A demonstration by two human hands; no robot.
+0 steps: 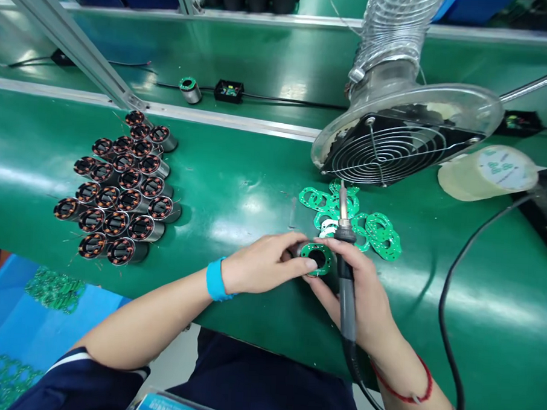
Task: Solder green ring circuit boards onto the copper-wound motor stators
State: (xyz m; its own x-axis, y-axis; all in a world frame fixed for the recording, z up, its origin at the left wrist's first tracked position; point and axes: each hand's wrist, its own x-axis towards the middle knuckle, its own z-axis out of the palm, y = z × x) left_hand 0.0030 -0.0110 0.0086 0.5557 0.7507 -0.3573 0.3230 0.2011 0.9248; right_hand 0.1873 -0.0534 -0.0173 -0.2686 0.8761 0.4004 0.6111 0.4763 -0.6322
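My left hand (258, 263) is closed round a metal motor stator (295, 248), with its thumb over the front end. A green ring-shaped circuit board (327, 259) covers that end, its dark bore facing up toward me. My right hand (370, 289) steadies the stator's right side with its fingertips. Across the same hand runs a soldering iron (347, 305), tip pointing away from me; how the fingers grip it is partly hidden. Just beyond my hands lies a loose pile of green ring boards (383, 237), with a white one (329, 227) among them.
Several stators with copper windings (129, 200) stand grouped on the left. A fume extractor fan (384, 150) hangs low over the ring boards. A tape roll (483, 172) lies at right, near the iron's black cable (445, 297). Blue trays (99, 306) with more boards are lower left.
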